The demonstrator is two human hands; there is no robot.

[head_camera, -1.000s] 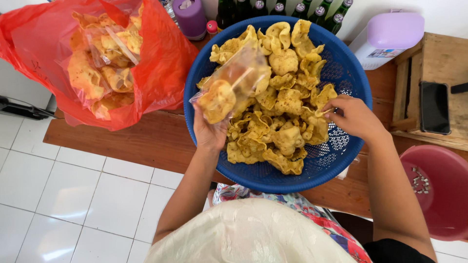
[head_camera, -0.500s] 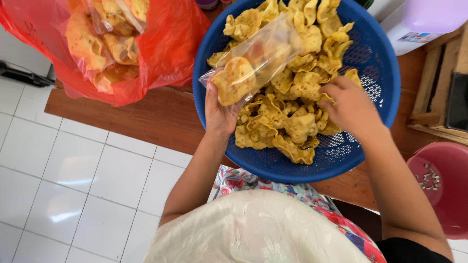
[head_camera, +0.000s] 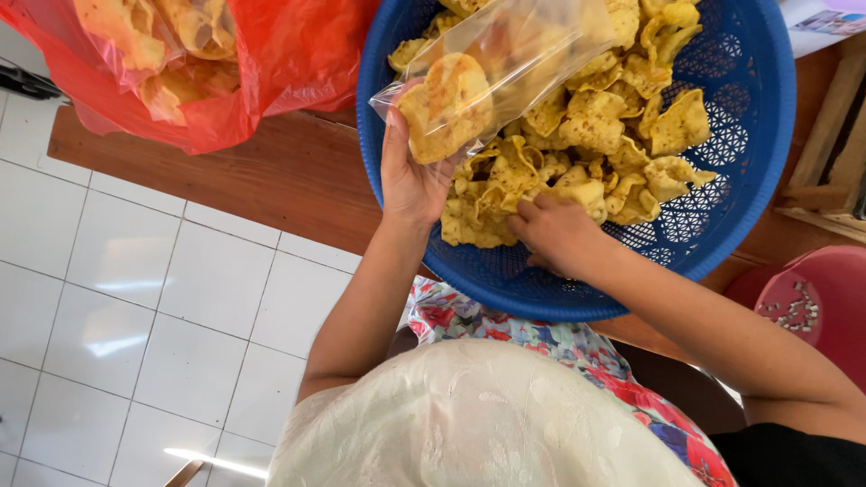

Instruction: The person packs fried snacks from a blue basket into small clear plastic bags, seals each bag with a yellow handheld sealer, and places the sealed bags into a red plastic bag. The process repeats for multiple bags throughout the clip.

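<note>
A big blue plastic basket (head_camera: 722, 230) full of yellow fried crackers (head_camera: 622, 135) rests on a wooden bench. My left hand (head_camera: 410, 180) holds a clear plastic bag (head_camera: 492, 68) with several crackers in it, raised over the basket's left side. My right hand (head_camera: 555, 234) is down in the pile at the basket's near edge, fingers curled among the crackers; whether it grips any is hidden.
A red plastic bag (head_camera: 271, 63) packed with filled cracker bags sits at the upper left on the wooden bench (head_camera: 262, 176). A pink bucket (head_camera: 812, 307) stands at the right, a wooden crate (head_camera: 834, 144) above it. White floor tiles (head_camera: 117, 307) lie below.
The view has closed in on the basket. My right hand has moved from the pile's right side to its near left edge, next to my left hand, which still holds the bag.
</note>
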